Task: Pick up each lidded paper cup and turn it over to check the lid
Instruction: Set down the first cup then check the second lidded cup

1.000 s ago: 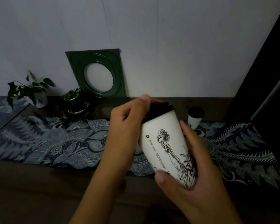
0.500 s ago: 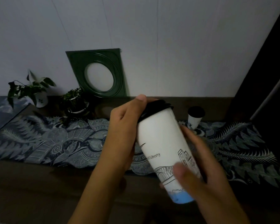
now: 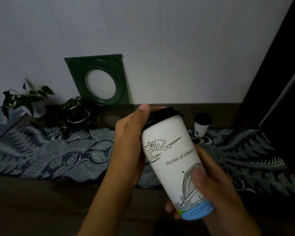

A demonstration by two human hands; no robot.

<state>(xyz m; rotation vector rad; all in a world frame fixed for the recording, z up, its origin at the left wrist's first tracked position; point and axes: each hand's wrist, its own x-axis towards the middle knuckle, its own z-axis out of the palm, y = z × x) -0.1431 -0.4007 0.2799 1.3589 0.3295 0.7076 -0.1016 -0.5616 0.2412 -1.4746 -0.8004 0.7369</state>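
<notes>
Dim worktop (image 3: 41,201) below; my left hand (image 3: 128,143) pinches the black lid (image 3: 162,114), right hand (image 3: 216,181) wraps tall cup (image 3: 170,155) base, tilted for inspection.

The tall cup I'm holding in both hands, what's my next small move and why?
Probably tip the tall cup further until its black lid points down. It is lid-up, only leaning, with the left hand at the lid and the right hand at the base.

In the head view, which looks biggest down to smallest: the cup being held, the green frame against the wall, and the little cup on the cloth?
As they appear:
1. Held cup, though it is nearest the camera, which enlarges it
2. Green frame
3. Small cup, farther back
</notes>
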